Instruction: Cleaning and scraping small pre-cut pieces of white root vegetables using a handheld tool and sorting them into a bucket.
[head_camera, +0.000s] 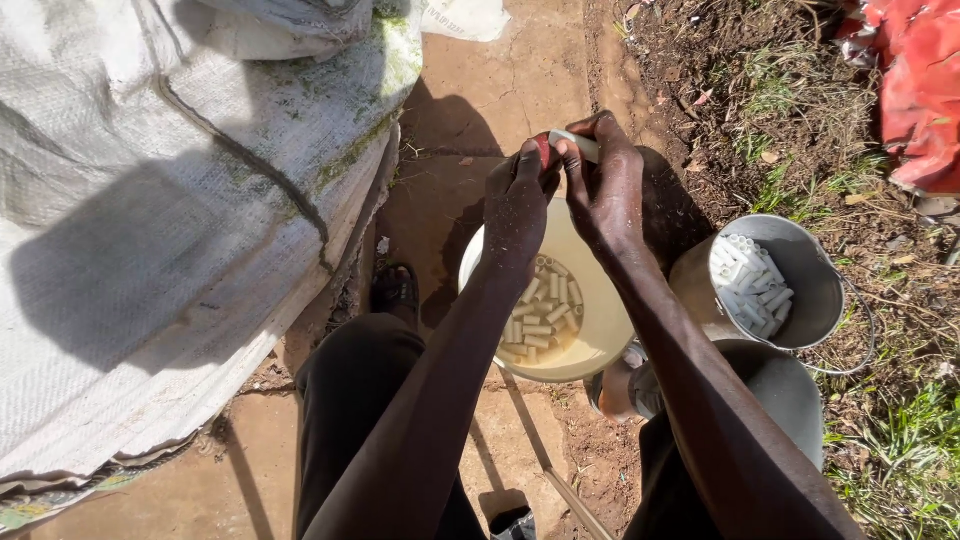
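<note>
Above mid-frame, the left hand (515, 205) is pinching something red (543, 150) while the right hand (605, 185) is gripping a white tube (578, 145). Held over the rim of the cream bowl (600, 330), the tube could slip from the fingers and be landing in the dirt (720, 90).

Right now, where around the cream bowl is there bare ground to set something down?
Bare patches: the ground beyond the cream bowl toward the white sacking, and the strip between the person's legs. Crowded: right of the bowl, where the metal bucket of white tubes stands.

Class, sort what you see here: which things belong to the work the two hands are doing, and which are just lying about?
In use:
left hand with a small red thing
right hand holding a white tube piece
cream bowl of cut tube pieces
metal bucket of white tubes

Lying about:
white woven sacking
red cloth
grass and dry leaves
</note>
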